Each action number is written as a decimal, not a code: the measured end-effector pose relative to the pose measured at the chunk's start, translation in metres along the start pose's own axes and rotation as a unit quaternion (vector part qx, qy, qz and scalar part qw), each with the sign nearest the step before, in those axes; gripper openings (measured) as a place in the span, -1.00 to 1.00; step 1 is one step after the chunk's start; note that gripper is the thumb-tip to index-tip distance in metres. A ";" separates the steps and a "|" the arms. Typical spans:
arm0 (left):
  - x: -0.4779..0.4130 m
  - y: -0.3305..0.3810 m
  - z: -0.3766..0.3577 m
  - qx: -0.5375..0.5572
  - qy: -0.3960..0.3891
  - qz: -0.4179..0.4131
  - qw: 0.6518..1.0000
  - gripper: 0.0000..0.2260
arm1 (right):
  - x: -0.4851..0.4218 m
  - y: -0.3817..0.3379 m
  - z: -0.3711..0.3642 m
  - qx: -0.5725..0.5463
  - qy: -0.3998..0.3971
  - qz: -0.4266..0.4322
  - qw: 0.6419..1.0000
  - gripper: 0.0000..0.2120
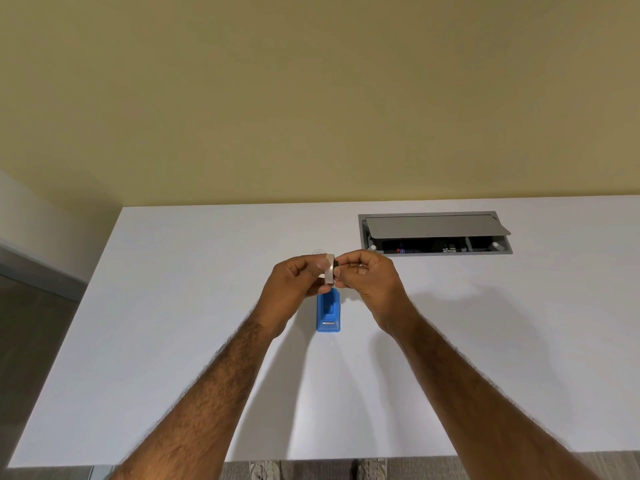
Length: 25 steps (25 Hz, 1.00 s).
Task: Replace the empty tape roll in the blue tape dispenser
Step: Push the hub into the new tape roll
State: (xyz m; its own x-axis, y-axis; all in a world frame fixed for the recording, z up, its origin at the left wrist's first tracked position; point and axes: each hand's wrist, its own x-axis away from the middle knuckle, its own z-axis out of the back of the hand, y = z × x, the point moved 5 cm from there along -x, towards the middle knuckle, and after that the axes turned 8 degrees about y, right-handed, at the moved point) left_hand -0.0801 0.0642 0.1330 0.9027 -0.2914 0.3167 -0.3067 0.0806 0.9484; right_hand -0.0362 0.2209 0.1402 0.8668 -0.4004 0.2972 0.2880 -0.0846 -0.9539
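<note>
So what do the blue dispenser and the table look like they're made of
The blue dispenser looks like moulded plastic, uniform matte blue with rounded edges; the small grey strip at its near end may be a metal cutter. The table has a smooth matte white top, probably laminate, though the core is hidden.

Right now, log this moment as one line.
left hand: holds tape roll | right hand: pinches roll's edge | blue dispenser: on white table, below hands | roll not seated
</note>
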 end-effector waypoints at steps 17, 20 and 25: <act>0.003 0.010 0.000 -0.012 0.029 -0.030 0.999 -0.65 | -0.001 -0.010 -0.003 0.024 -0.020 0.005 1.000 -0.81; 0.004 0.009 -0.001 -0.006 0.035 -0.029 0.999 -0.67 | -0.002 -0.011 -0.003 0.029 -0.024 0.008 0.999 -0.80; 0.005 0.011 0.000 0.021 0.021 -0.037 0.999 -0.52 | -0.002 -0.009 -0.003 0.007 -0.027 -0.002 1.000 -0.82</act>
State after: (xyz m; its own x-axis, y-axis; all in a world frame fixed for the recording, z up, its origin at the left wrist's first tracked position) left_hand -0.0787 0.0637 0.1448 0.9351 -0.2549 0.2464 -0.2496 0.0203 0.9681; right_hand -0.0419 0.2200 0.1478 0.8861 -0.3502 0.3036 0.2971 -0.0735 -0.9520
